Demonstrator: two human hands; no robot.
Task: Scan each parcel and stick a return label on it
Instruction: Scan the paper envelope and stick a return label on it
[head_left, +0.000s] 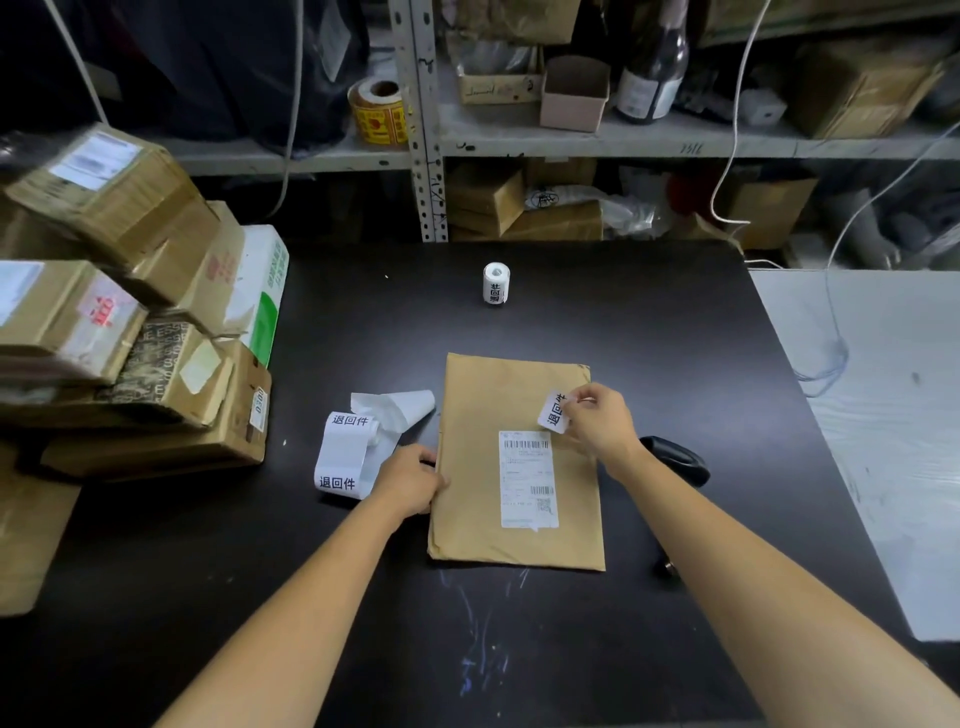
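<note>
A flat brown paper parcel (483, 410) lies on the black table (363, 338), with a white shipping label (525, 480) on its right half. My right hand (597, 423) pinches a small white return label (553, 411) just above the shipping label, over the parcel's upper right. My left hand (413, 480) grips the parcel's left edge. A strip of return labels (343, 452) with loose backing paper lies to the left of the parcel. A black scanner (678, 460) lies on the table behind my right wrist, partly hidden.
A pile of cardboard parcels (119, 332) fills the table's left side. A small label roll (496, 283) stands upright at the table's far middle. A pale table (883, 415) adjoins on the right. Shelves with boxes, a bottle and a yellow sticker roll (378, 111) stand behind.
</note>
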